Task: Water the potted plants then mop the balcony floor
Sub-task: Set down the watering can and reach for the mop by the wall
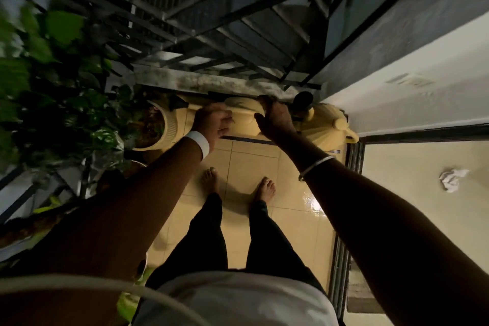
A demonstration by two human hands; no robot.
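A cream, rounded pot [242, 120] stands at the far end of the balcony floor, under the railing ledge. My left hand [211, 122] grips its left side with curled fingers. My right hand [275, 120] holds its right side and rim. To its left stands a ribbed cream pot [170, 127] carrying a leafy green plant [53, 79]. On its right sits another cream vessel [328, 120] topped by a black knob [303, 100]; what it is I cannot tell. No mop is in sight.
Metal railing bars [211, 26] close off the balcony ahead. My bare feet [211, 178] stand on cream floor tiles [248, 164]. A sliding-door track [344, 233] runs along the right, with a crumpled white cloth [452, 180] on the floor beyond it.
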